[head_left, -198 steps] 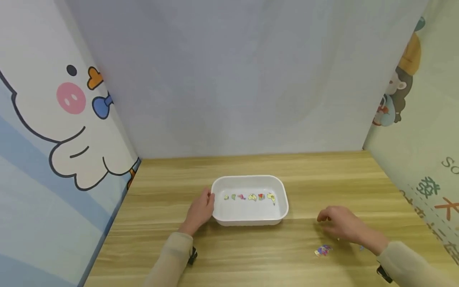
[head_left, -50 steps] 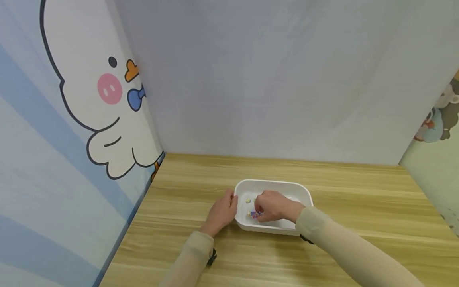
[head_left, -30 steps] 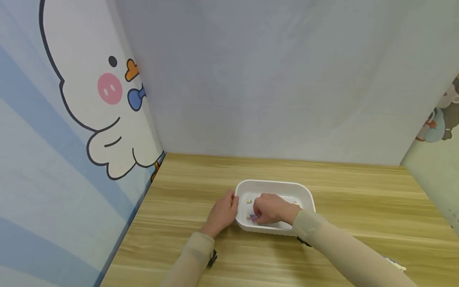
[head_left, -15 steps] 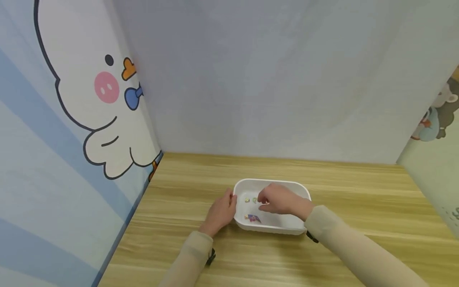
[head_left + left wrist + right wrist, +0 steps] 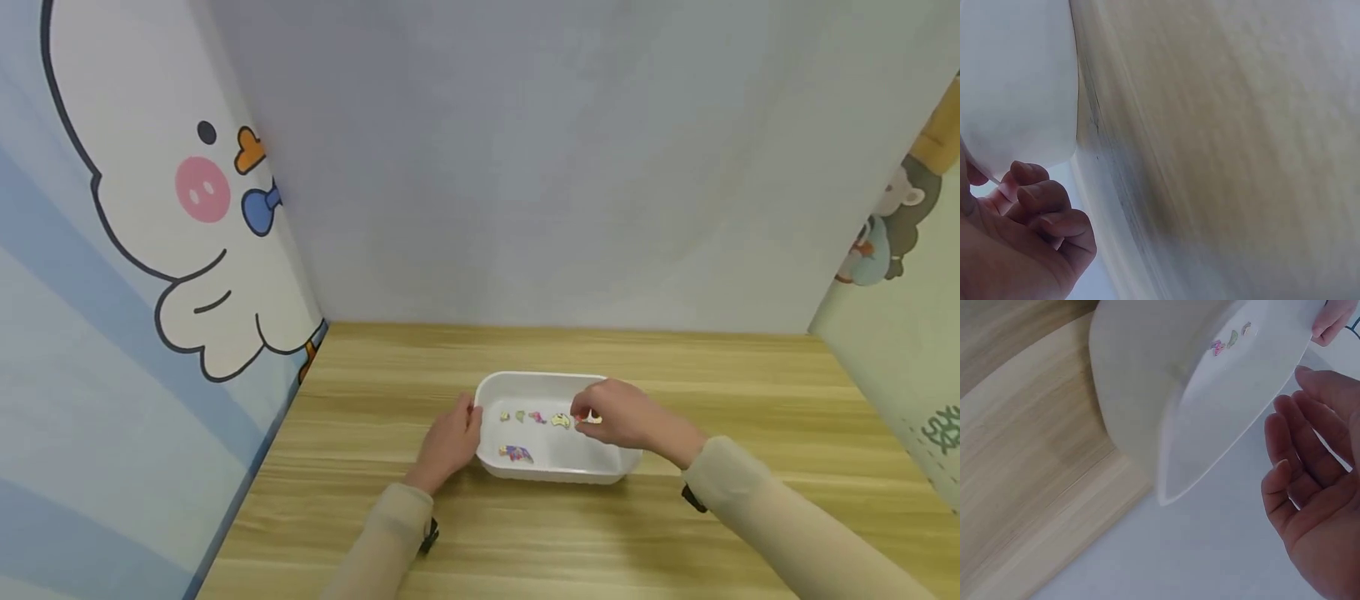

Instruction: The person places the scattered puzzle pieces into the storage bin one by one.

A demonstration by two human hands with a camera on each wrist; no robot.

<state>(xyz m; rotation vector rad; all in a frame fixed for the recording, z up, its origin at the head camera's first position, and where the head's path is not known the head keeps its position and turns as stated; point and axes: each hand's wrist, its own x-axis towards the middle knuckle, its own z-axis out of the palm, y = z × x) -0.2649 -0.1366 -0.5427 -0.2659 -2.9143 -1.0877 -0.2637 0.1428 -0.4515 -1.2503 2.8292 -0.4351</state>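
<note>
My left hand [image 5: 450, 442] grips the left rim of a white rectangular tray [image 5: 555, 477], thumb and fingers on either side of the edge, as the left wrist view also shows. Inside lies a row of small flat colourful cut-out pieces, including a pink one [image 5: 537, 417] and a yellow one [image 5: 560, 421]. A larger purple and blue piece [image 5: 516, 453] lies near the tray's front left. Over the tray's right half hovers my right hand [image 5: 633, 421], fingers loosely bent; it partly hides a red piece and a yellow one. No held piece shows in the right wrist view.
The tray stands on a wood-grain table [image 5: 405, 358]. A grey-white cloth wall [image 5: 480, 167] rises behind it. Cartoon-printed panels flank the table, with a white duck [image 5: 165, 167] on the left.
My right hand came from the table's right side into the tray, left the purple piece at the front left, then lifted and moved right. My left hand has kept hold of the rim.
</note>
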